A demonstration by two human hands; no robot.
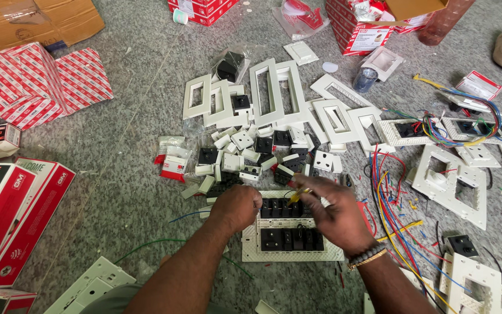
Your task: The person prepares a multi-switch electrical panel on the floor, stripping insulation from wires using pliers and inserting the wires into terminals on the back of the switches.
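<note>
Switch plate lies flat on the floor, black modules seated in it, just below the heap of loose white modules. Keep your left hand pressing its left edge, fingers curled closed. Your right hand, above the plate, pinches a yellow screwdriver; hold it steady and upright.

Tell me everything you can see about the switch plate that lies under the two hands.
The switch plate is a white rectangular frame, plastic by its look, lying flat on the grey speckled floor. It holds two rows of black modules. The left hand is closed at its upper left edge; the right hand rests over its right side and holds a thin yellow tool above the upper row. Green wire lies at its left.
</note>
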